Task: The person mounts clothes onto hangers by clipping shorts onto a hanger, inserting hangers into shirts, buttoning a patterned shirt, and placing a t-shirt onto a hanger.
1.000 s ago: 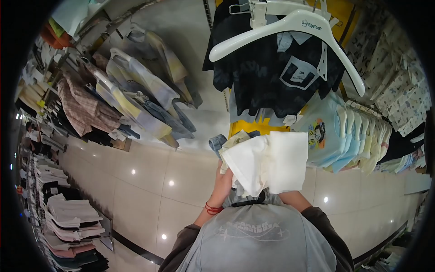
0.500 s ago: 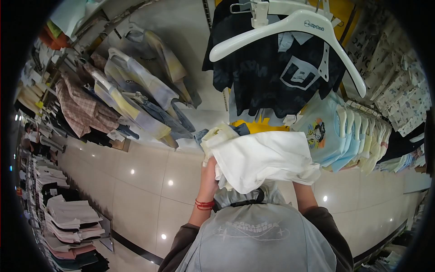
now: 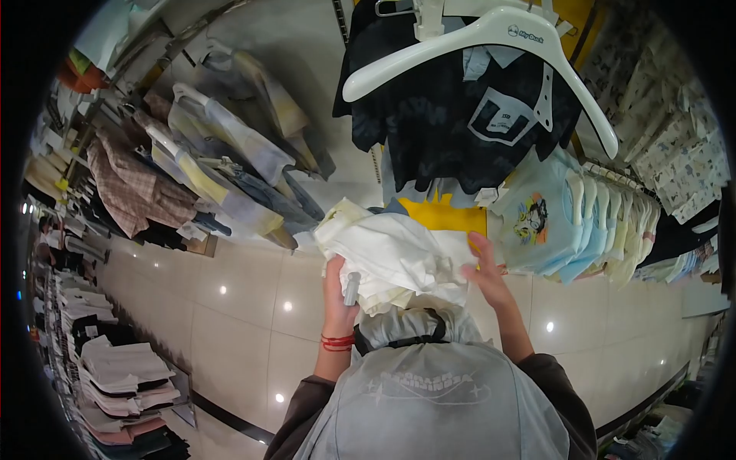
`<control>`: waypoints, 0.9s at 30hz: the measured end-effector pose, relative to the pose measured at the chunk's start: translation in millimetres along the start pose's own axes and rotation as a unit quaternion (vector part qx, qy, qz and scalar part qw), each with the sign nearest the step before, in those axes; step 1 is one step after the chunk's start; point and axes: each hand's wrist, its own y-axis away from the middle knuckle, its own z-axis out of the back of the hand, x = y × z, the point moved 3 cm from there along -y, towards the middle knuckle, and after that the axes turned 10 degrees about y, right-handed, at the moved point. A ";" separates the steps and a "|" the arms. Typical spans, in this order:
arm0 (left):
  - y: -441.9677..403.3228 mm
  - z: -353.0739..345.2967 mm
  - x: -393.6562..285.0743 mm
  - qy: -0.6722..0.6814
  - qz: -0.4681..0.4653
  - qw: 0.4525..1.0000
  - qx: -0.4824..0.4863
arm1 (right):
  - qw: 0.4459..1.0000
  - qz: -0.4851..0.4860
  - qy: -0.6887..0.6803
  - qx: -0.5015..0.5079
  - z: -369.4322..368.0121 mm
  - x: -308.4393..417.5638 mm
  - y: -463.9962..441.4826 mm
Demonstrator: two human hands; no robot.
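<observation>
Cloth (image 3: 399, 257) shifted L abv tiled shop flr (image 3: 230, 330).

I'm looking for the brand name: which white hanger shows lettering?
The large hanger at the top, in front of the black shirt; the smaller hangers at right show none.

Your single head view looks down over your top (image 3: 429, 406), close above your left hand (image 3: 337, 295) and right hand (image 3: 487, 272), and forward to the black shirt (image 3: 429, 126).

Left hand (image 3: 335, 291) partly hidden by white cloth (image 3: 399, 253)
</observation>
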 end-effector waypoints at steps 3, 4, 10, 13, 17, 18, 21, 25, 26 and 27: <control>5.2 -11.1 6.0 -0.001 0.020 1.000 0.014 | 0.965 0.124 0.230 0.002 -22.9 53.3 4.4; 8.1 -14.6 8.3 -0.004 0.027 0.999 0.020 | 0.971 0.130 0.197 0.038 -30.4 66.6 5.7; 15.1 -15.8 12.9 -0.017 0.039 0.997 0.060 | 0.992 0.040 -0.014 0.116 -35.2 58.4 -2.6; 25.7 -6.5 13.5 -0.128 -0.059 0.978 0.150 | 0.984 -0.079 -0.109 0.118 -25.6 64.1 -3.9; 23.2 10.3 21.0 -0.172 -0.047 0.974 0.141 | 0.983 -0.098 -0.142 0.068 -19.3 62.7 -5.7; 15.4 25.0 26.4 -0.145 -0.018 0.982 0.121 | 0.976 -0.120 -0.179 0.042 -17.7 60.0 -7.2; 16.0 38.7 26.2 -0.170 -0.021 0.972 0.163 | 0.946 -0.148 -0.287 0.015 -14.5 59.9 -11.3; 22.0 37.0 31.0 0.014 0.112 0.993 0.047 | 0.915 -0.170 -0.364 0.033 -13.2 74.0 -9.3; 22.6 35.0 31.0 0.027 0.121 0.992 0.037 | 0.909 -0.173 -0.378 0.035 -12.5 77.8 -8.5; 22.3 33.3 31.4 0.024 0.121 0.991 0.043 | 0.903 -0.176 -0.391 0.038 -12.1 81.5 -7.7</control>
